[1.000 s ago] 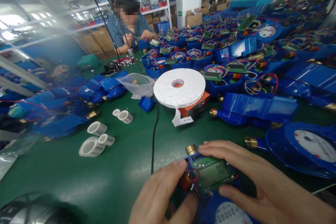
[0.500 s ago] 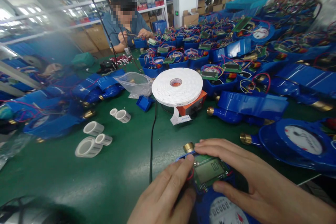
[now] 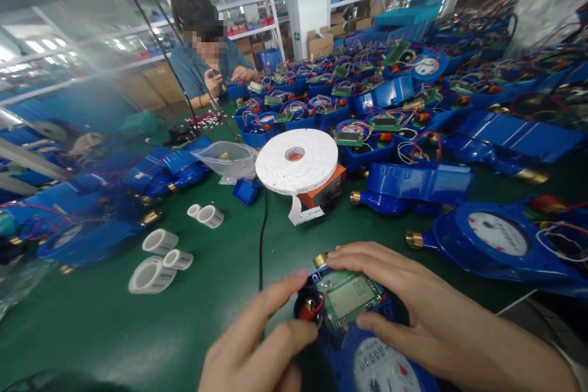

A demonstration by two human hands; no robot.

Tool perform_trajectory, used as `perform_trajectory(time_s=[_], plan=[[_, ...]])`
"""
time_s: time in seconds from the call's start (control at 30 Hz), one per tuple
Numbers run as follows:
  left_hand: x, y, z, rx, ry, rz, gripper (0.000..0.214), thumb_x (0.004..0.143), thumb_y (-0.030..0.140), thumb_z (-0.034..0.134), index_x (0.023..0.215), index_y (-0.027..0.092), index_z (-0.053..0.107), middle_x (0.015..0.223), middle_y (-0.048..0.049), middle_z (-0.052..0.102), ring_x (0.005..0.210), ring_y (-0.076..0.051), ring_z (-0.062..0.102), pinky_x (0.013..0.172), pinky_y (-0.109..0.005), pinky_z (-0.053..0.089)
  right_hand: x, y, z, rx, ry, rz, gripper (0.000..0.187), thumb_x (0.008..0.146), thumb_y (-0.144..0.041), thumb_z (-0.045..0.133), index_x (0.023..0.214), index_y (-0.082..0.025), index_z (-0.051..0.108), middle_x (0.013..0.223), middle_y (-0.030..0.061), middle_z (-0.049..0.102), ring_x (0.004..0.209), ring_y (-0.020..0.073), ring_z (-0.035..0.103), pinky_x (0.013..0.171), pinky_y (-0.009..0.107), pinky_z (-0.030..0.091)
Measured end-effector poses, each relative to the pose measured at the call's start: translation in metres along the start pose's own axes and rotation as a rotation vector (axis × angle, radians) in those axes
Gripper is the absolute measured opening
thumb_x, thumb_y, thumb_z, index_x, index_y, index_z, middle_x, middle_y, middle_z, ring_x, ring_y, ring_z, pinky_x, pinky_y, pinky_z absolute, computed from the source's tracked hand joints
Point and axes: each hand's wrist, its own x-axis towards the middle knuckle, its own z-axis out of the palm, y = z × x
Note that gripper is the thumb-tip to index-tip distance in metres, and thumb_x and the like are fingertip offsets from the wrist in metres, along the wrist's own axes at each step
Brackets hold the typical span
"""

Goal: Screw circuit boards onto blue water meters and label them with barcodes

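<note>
A blue water meter (image 3: 362, 361) with a brass end lies on the green bench right in front of me. A green circuit board with a grey LCD (image 3: 348, 297) sits in its open top, with red wires and a red part at its left. My right hand (image 3: 427, 312) pinches the board, fingers along its far edge and thumb on its near edge. My left hand (image 3: 257, 343) rests against the meter's left side, its fingertips touching the housing by the red part.
A big roll of white foam tape (image 3: 296, 161) lies on an orange box, a black cable (image 3: 261, 239) running from it toward me. Small white label rolls (image 3: 158, 254) lie left. Many blue meters (image 3: 487, 239) crowd the right and back. A person (image 3: 204, 64) works across the bench.
The view has tilted, so the meter and both hands sit a little further left. My left fingers have slid off the board's corner to the meter's left side; the right hand's grip is unchanged.
</note>
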Motion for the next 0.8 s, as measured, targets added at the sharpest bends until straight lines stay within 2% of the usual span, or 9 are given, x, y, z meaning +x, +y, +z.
perform_trajectory(time_s=[0.07,0.13,0.27,0.4,0.5,0.57,0.67,0.73,0.8], plan=[[0.01,0.001,0.002,-0.02,-0.018,0.022,0.037,0.079,0.011,0.055,0.111,0.028,0.06,0.133,-0.0039,0.06,0.111,-0.017,0.065,0.088,-0.024,0.056,-0.001,0.0,0.002,0.001,0.016,-0.013,0.057,0.086,-0.023,0.068,0.137,-0.033,0.045,0.141,-0.0021,0.051,0.133,0.0173,0.043,0.114,0.03,0.037],[0.02,0.003,0.007,-0.032,-0.061,0.046,0.052,0.075,0.018,0.064,0.125,0.025,0.05,0.127,-0.0052,0.063,0.112,-0.018,0.063,0.091,-0.027,0.055,-0.003,-0.001,0.004,0.01,0.04,-0.018,0.058,0.085,-0.022,0.068,0.137,-0.032,0.045,0.14,-0.0006,0.052,0.132,0.019,0.044,0.113,0.033,0.037],[0.031,0.007,0.014,-0.007,-0.128,0.04,0.057,0.077,0.02,0.066,0.13,0.025,0.045,0.118,-0.0046,0.066,0.106,-0.018,0.063,0.089,-0.029,0.055,-0.008,0.003,0.006,0.105,0.071,0.021,0.065,0.084,-0.023,0.069,0.142,-0.034,0.041,0.145,0.0003,0.048,0.136,0.023,0.041,0.115,0.041,0.035],[0.039,0.011,0.006,0.003,-0.275,-0.072,0.057,0.078,0.023,0.066,0.132,0.027,0.049,0.119,-0.0049,0.063,0.106,-0.021,0.062,0.087,-0.033,0.055,-0.016,0.017,0.004,0.595,0.071,0.085,0.068,0.09,-0.032,0.065,0.148,-0.035,0.031,0.155,0.0036,0.035,0.138,0.0251,0.041,0.115,0.045,0.035],[0.049,0.013,0.0,-0.054,-0.382,-0.156,0.052,0.079,0.026,0.066,0.13,0.028,0.053,0.116,-0.0044,0.061,0.101,-0.022,0.062,0.085,-0.034,0.054,-0.023,0.028,0.007,0.928,0.072,0.102,0.054,0.095,-0.04,0.057,0.144,-0.033,0.038,0.155,0.0059,0.035,0.135,0.0257,0.045,0.11,0.044,0.042],[0.053,0.014,-0.002,-0.1,-0.417,-0.199,0.05,0.08,0.027,0.067,0.128,0.028,0.055,0.114,-0.0036,0.061,0.098,-0.021,0.061,0.082,-0.034,0.053,-0.026,0.031,0.011,0.864,0.103,0.106,0.049,0.094,-0.04,0.06,0.14,-0.035,0.045,0.153,0.004,0.039,0.138,0.0253,0.041,0.113,0.046,0.038],[0.056,0.015,-0.002,-0.14,-0.424,-0.232,0.05,0.078,0.028,0.07,0.126,0.029,0.056,0.112,-0.0031,0.06,0.099,-0.021,0.06,0.084,-0.034,0.052,-0.025,0.028,0.014,0.501,0.215,0.068,0.031,0.091,-0.035,0.065,0.122,-0.039,0.061,0.149,-0.0031,0.045,0.142,0.0237,0.033,0.117,0.05,0.028],[0.055,0.015,-0.001,-0.147,-0.408,-0.244,0.049,0.079,0.028,0.07,0.126,0.029,0.056,0.113,-0.0031,0.06,0.101,-0.021,0.059,0.086,-0.035,0.05,-0.022,0.022,0.015,0.276,0.237,-0.002,0.016,0.09,-0.031,0.066,0.104,-0.038,0.069,0.146,-0.0066,0.048,0.142,0.0233,0.03,0.116,0.05,0.029],[0.054,0.015,-0.001,-0.155,-0.402,-0.249,0.049,0.079,0.027,0.07,0.125,0.03,0.056,0.113,-0.003,0.06,0.1,-0.021,0.059,0.086,-0.035,0.05,-0.017,0.017,0.013,0.134,0.206,-0.087,0.011,0.09,-0.028,0.064,0.095,-0.034,0.072,0.145,-0.0074,0.048,0.142,0.0223,0.031,0.115,0.047,0.032]])
